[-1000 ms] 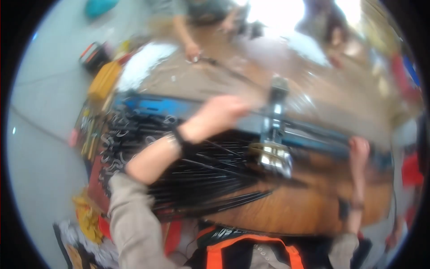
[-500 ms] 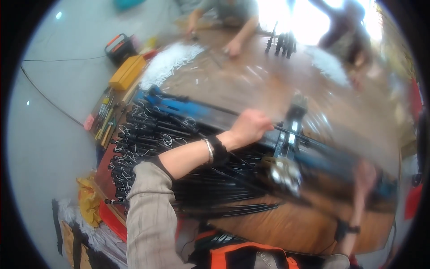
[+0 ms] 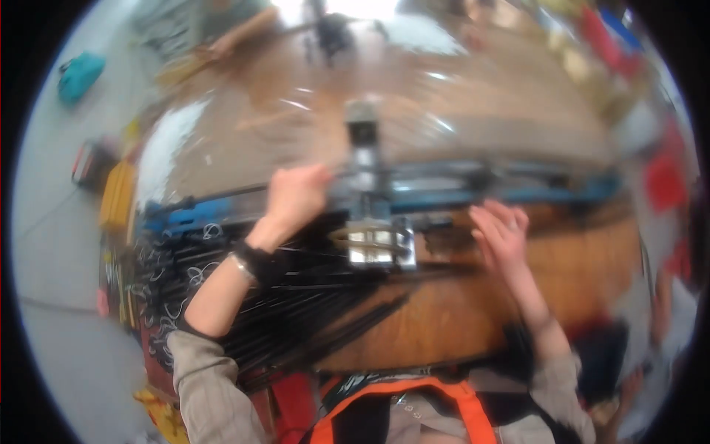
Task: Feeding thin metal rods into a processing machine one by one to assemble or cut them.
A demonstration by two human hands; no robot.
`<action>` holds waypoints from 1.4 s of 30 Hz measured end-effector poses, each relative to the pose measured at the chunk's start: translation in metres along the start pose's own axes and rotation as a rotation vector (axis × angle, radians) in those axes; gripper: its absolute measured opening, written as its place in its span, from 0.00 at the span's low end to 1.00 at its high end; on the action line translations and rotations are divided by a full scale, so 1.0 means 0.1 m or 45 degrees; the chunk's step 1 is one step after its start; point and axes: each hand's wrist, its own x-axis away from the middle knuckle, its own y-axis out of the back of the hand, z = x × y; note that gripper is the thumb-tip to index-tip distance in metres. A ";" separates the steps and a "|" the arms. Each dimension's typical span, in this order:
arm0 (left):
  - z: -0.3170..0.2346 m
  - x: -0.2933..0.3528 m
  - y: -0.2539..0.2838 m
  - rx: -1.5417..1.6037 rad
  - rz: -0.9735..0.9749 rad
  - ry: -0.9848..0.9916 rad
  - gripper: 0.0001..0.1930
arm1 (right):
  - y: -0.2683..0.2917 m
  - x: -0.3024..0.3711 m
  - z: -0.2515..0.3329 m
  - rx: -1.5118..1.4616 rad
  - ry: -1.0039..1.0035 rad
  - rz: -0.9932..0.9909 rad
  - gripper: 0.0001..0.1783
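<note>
My left hand (image 3: 297, 196) is closed at the left side of a metal clamp-like fixture (image 3: 364, 166). Blur hides whatever may be between its fingers. To the right of the fixture my right hand (image 3: 504, 233) hovers near the table edge side of a long blue rail (image 3: 436, 196), fingers loosely stretched and seemingly holding nothing. A shiny metal block (image 3: 373, 248) sits at the fixture's near end, between my hands. Below my left forearm lies a pile of thin black rods (image 3: 296, 311), with white looped cords (image 3: 196, 275) at their left ends.
A brown wooden table (image 3: 458, 318) carries everything. Small white pieces (image 3: 170, 148) are heaped at its far left, beside a yellow box (image 3: 117, 196). Another person's arm (image 3: 240, 33) reaches over the far side. Dark upright parts (image 3: 330, 33) stand at the back.
The view has swung right. My left hand gripped a thin black rod left of the fixture; that rod is no longer distinguishable. My right hand has come in from the far right toward the fixture.
</note>
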 end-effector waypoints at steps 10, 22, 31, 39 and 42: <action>0.02 0.03 0.04 -0.039 0.023 0.016 0.10 | -0.29 -0.28 0.39 -0.482 -0.191 -0.038 0.19; 0.45 0.04 -0.12 -0.319 -0.272 -0.452 0.02 | -0.17 -0.19 0.44 -0.346 -0.102 0.253 0.12; -0.51 0.90 0.45 -0.416 -0.128 -0.536 0.13 | -0.37 0.65 0.68 -0.146 -0.220 0.048 0.09; -1.54 1.21 -0.15 0.007 0.206 -0.403 0.24 | 0.13 0.26 0.79 -0.299 -0.006 -0.131 0.15; -1.50 1.09 0.00 0.026 0.217 -0.489 0.24 | 0.21 0.39 0.57 -0.136 -0.239 -0.243 0.19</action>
